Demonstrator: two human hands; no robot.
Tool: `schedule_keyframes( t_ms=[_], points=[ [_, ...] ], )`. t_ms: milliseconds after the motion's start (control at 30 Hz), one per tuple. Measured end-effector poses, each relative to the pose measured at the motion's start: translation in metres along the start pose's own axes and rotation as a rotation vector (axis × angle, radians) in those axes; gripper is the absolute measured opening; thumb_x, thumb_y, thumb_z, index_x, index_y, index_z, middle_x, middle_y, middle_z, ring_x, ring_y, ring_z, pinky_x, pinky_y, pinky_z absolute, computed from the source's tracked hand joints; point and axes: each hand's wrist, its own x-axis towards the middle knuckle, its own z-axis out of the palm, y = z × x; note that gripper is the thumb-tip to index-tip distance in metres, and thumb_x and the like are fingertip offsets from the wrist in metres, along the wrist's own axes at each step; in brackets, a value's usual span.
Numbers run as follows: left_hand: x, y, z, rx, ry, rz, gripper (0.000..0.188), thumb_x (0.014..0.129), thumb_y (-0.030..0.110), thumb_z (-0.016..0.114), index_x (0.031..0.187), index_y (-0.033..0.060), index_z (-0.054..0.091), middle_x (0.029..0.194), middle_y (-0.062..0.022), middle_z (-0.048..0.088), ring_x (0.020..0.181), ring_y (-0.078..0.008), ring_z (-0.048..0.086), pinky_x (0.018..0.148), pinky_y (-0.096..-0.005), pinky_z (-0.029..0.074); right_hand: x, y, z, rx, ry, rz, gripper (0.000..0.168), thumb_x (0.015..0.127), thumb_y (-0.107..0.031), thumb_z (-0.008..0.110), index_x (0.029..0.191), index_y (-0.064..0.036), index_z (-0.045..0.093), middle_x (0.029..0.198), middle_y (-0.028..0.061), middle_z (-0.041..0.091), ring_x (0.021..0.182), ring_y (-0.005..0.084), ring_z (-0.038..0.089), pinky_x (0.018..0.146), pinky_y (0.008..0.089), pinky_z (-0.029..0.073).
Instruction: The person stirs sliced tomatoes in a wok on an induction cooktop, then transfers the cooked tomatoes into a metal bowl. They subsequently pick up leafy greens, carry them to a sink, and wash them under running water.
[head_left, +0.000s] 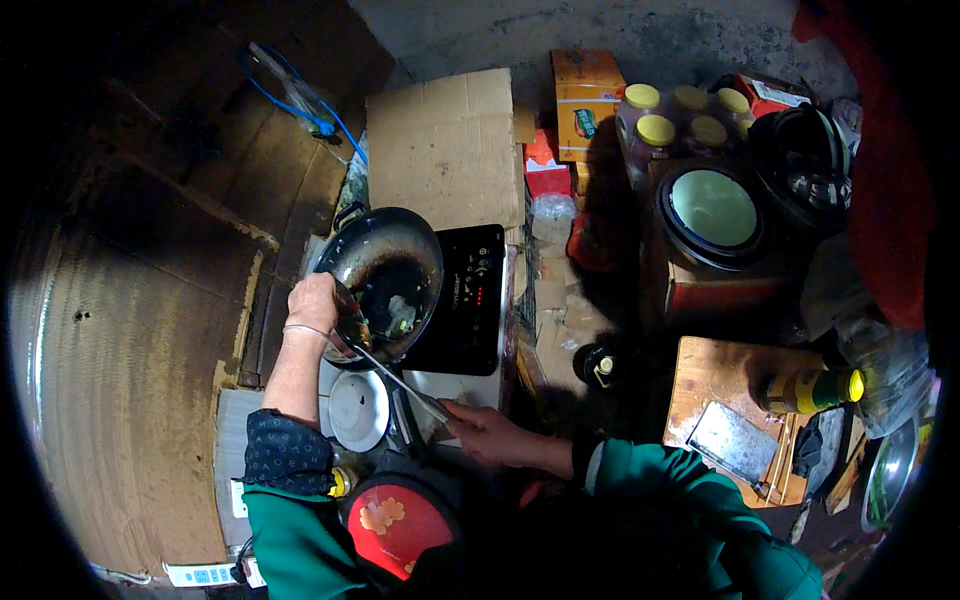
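My left hand (312, 301) grips a bowl (343, 346), tilted at the left edge of a black wok (397, 232); its far side is partly hidden. In my right hand (487, 435) is the metal handle of a spatula or ladle (405, 386), whose head reaches the bowl's mouth and is hard to make out. Some liquid and bits of green food lie in the wok. The wok sits tilted over a black induction cooker (476, 315) with lit red marks. A white plate (360, 411) lies just below the wok.
At right, a wooden cutting board (705, 375) bears a cleaver (733, 442), chopsticks (784, 461) and a yellow-capped bottle (814, 390). A cardboard sheet (442, 150) stands behind the cooker. Near me are a red flowered lid (397, 525) and a power strip (201, 575).
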Motion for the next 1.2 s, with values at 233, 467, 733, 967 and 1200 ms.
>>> schedule_keyframes(
  t_ms=[233, 467, 733, 967, 1200],
  points=[
    [0.003, -0.002, 0.005, 0.022, 0.000, -0.005, 0.012, 0.079, 0.009, 0.060, 0.086, 0.0027, 0.068, 0.093, -0.0199, 0.065, 0.092, -0.0355, 0.063, 0.080, -0.0420, 0.052, 0.011, 0.014, 0.001, -0.072, 0.088, -0.100, 0.047, 0.097, -0.028, 0.046, 0.141, -0.019, 0.035, 0.060, -0.0028, 0.044, 0.048, 0.0073, 0.040, 0.042, 0.0236, 0.035],
    [0.002, -0.001, 0.002, 0.019, -0.032, -0.024, 0.014, 0.080, 0.008, 0.058, 0.088, 0.0022, 0.068, 0.095, -0.0202, 0.065, 0.092, -0.0354, 0.063, 0.080, -0.0418, 0.052, 0.011, 0.015, 0.001, -0.047, 0.111, 0.013, 0.049, 0.096, -0.030, 0.046, 0.142, -0.020, 0.033, 0.060, -0.0023, 0.044, 0.048, 0.0070, 0.040, 0.042, 0.0240, 0.034],
    [0.002, 0.000, 0.000, 0.017, -0.047, -0.019, 0.015, 0.080, 0.008, 0.058, 0.089, 0.0027, 0.068, 0.097, -0.0208, 0.065, 0.093, -0.0353, 0.063, 0.080, -0.0417, 0.052, 0.009, 0.011, 0.000, -0.029, 0.067, 0.032, 0.050, 0.097, -0.031, 0.045, 0.144, -0.022, 0.029, 0.060, -0.0043, 0.041, 0.049, 0.0057, 0.038, 0.042, 0.0232, 0.034],
    [0.003, -0.002, 0.004, 0.032, -0.025, -0.011, 0.014, 0.080, 0.007, 0.057, 0.088, 0.0035, 0.068, 0.097, -0.0203, 0.065, 0.093, -0.0350, 0.063, 0.081, -0.0418, 0.051, 0.006, 0.006, 0.003, -0.047, 0.082, 0.035, 0.050, 0.097, -0.030, 0.045, 0.144, -0.020, 0.030, 0.061, -0.0036, 0.041, 0.052, 0.0058, 0.038, 0.044, 0.0226, 0.034],
    [0.003, -0.002, 0.006, 0.035, -0.032, -0.021, 0.014, 0.080, 0.007, 0.057, 0.088, 0.0037, 0.068, 0.097, -0.0205, 0.065, 0.094, -0.0351, 0.063, 0.080, -0.0421, 0.051, 0.007, 0.009, 0.003, -0.002, 0.060, 0.017, 0.050, 0.097, -0.029, 0.046, 0.144, -0.020, 0.030, 0.059, -0.0049, 0.039, 0.049, 0.0057, 0.037, 0.043, 0.0228, 0.033]
  ],
)
